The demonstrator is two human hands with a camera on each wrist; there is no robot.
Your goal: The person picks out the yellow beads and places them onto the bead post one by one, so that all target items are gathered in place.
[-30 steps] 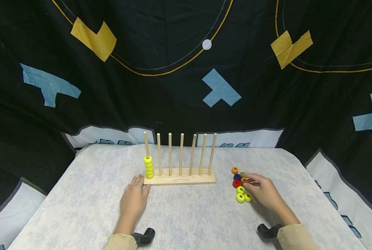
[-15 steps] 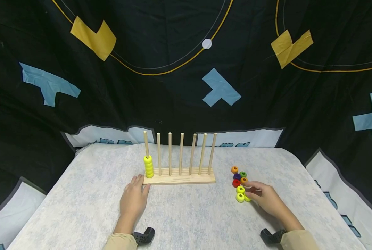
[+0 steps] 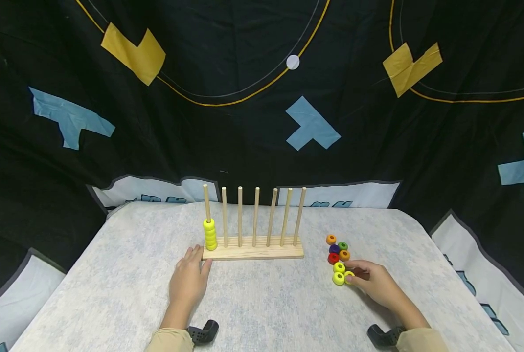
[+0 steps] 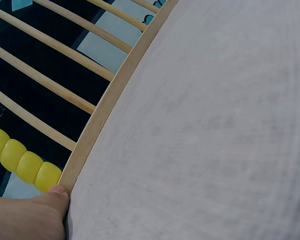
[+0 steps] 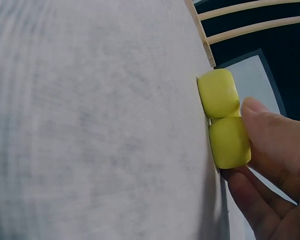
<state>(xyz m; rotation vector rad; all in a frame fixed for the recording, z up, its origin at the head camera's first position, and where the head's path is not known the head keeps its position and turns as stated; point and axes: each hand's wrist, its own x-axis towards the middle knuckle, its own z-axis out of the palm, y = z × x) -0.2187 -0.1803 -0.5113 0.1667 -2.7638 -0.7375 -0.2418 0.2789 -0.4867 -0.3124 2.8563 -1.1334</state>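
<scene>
A wooden rack with several upright pegs has a pale base (image 3: 253, 252). On its leftmost peg sits a stack of yellow beads (image 3: 210, 234). My left hand (image 3: 188, 281) rests at the base's left end, its thumb (image 4: 55, 197) touching the front edge. To the right, my right hand (image 3: 376, 281) pinches a yellow bead (image 5: 230, 142) low at the table surface. Another yellow bead (image 5: 218, 93) lies right beside it, with a third yellow bead (image 3: 339, 267) just behind. The far fingers are partly hidden in the head view.
Behind the yellow beads lie a red bead (image 3: 333, 258), a purple bead (image 3: 334, 249), a green bead (image 3: 342, 246) and two orange beads, one nearer (image 3: 344, 255) and one farther (image 3: 330, 239). A black curtain (image 3: 244, 146) hangs behind the table (image 3: 262, 308).
My right hand has moved toward me, from the green and orange beads to the rightmost yellow bead. The left hand and rack have stayed in place.
</scene>
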